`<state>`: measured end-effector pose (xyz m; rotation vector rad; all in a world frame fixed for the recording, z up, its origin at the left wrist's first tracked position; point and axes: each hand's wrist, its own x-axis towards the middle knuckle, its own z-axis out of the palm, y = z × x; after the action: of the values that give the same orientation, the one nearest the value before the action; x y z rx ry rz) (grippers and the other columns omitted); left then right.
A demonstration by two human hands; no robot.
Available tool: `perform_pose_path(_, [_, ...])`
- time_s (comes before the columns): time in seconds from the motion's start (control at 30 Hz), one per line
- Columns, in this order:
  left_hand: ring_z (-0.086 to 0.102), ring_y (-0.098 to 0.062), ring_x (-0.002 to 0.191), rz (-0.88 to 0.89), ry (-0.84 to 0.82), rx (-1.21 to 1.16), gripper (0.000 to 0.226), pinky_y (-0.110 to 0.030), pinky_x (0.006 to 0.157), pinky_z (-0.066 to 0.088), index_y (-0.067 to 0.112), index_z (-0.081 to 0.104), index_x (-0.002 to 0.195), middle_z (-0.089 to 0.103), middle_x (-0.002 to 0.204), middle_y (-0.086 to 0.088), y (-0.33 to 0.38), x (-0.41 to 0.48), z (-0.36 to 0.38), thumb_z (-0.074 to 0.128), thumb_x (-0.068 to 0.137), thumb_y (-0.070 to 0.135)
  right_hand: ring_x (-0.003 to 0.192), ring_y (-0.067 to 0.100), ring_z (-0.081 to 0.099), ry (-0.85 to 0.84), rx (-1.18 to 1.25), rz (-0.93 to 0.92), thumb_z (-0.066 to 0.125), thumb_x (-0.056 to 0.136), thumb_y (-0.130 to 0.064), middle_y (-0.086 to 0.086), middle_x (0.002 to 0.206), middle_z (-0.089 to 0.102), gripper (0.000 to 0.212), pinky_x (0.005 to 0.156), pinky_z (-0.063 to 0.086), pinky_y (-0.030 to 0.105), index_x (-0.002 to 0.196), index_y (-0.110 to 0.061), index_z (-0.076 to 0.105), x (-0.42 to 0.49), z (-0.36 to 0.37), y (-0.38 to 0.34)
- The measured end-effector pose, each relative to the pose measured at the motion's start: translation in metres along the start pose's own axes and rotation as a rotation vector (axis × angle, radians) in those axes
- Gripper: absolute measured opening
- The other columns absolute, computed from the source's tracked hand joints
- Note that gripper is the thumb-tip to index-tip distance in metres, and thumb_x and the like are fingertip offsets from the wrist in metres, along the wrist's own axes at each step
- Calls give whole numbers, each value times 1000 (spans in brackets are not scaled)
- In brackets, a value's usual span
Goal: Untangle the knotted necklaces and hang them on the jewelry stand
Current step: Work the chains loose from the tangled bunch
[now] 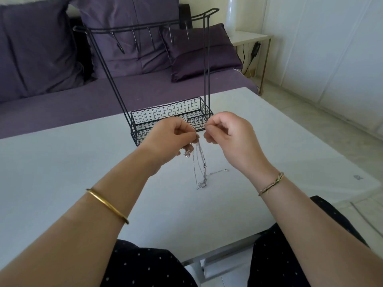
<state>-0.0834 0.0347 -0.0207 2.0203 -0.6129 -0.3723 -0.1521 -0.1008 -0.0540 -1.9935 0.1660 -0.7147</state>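
Observation:
Thin silver necklaces [199, 162] hang in a tangled bunch above the white table [83, 162], their lower loops and one loose end resting on the tabletop. My left hand [172, 137] pinches the top of the chains, and a small pendant dangles just below its fingers. My right hand [226, 131] is closed beside it, fingertips pinched at the same spot on the chains. Right behind both hands stands the black wire jewelry stand [165, 112], a mesh basket base with tall posts and a top bar carrying several bare hooks.
A purple sofa [83, 90] with cushions runs behind the table. A small white side table [250, 38] with cables stands at the back right. The table's right edge drops to a pale tiled floor. My lap in dark dotted fabric is at the near edge.

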Motion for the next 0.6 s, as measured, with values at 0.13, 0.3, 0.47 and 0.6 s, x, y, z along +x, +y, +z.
perform_pose_path(0.13, [58, 0, 57, -34, 14, -37, 11, -18, 58, 46, 17, 63, 80, 64, 65, 5, 0, 0, -3, 62, 91, 12, 72, 11, 63, -64, 81, 83, 61, 86, -7, 0, 78, 68, 13, 69, 52, 26, 81, -19, 62, 1, -2, 2])
perform_pose_path(0.3, [56, -7, 62, -39, 10, -38, 17, -20, 59, 45, 16, 64, 76, 63, 62, 5, 4, -1, 2, 60, 93, 14, 77, 13, 66, -100, 150, 125, 71, 82, -12, 5, 85, 70, 9, 70, 52, 20, 87, -10, 64, -2, 7, 1])
perform_pose_path(0.47, [54, -2, 54, -4, 9, -34, 14, -17, 54, 44, 15, 65, 79, 61, 56, 11, 3, 0, 2, 60, 92, 11, 68, 9, 61, -97, 139, 102, 65, 85, -7, 7, 78, 69, 5, 63, 46, 17, 82, -8, 61, -1, 3, 1])
perform_pose_path(0.6, [52, 4, 50, 37, 1, 56, 10, -11, 50, 44, 17, 66, 83, 61, 65, 5, 6, -1, 4, 62, 89, 10, 66, 11, 56, -136, 70, 135, 55, 91, -8, 3, 74, 64, 7, 68, 48, 30, 84, -10, 56, 0, 2, 0])
